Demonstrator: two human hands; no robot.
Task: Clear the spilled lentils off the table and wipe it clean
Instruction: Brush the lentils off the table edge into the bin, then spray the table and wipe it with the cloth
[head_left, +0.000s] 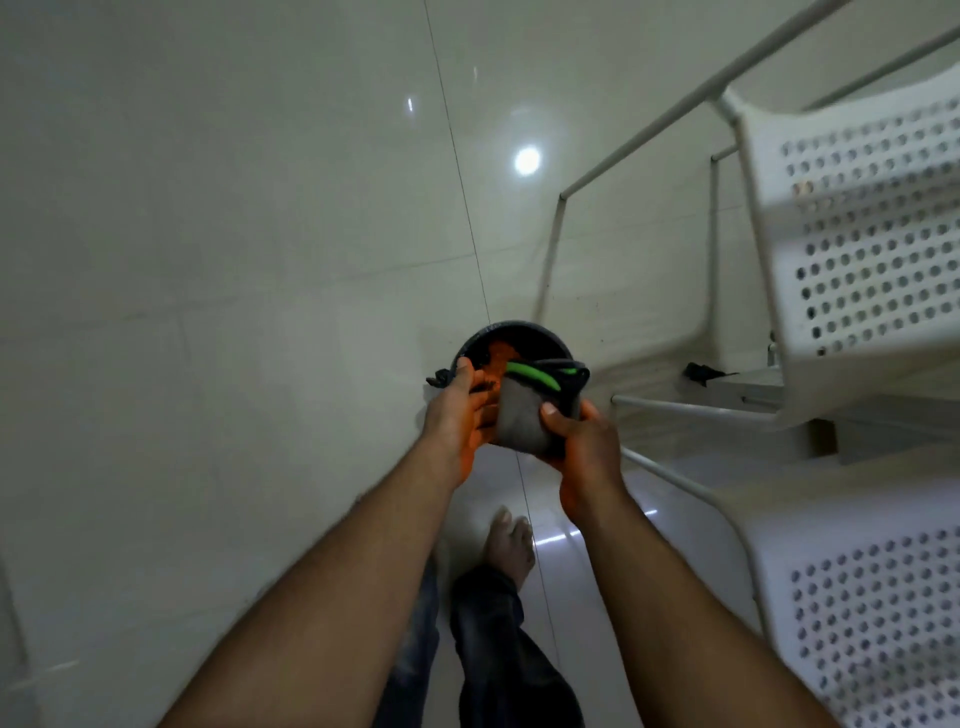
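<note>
Lentils (500, 354), a grainy orange heap, lay inside a round dark bin (511, 332) standing on the glossy pale tiled floor (208, 260). Over its rim, the right hand (584, 448) curled its fingers round a grey dustpan with a bright green stripe (524, 410), tilted toward the bin. The left hand (457, 410) was held flat, fingers straight, against the pan's side and just over the rim. Two white perforated chairs with thin metal legs (852, 234) stood just beside the bin

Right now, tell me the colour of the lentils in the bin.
Orange, seen in the head view: lentils.
</note>
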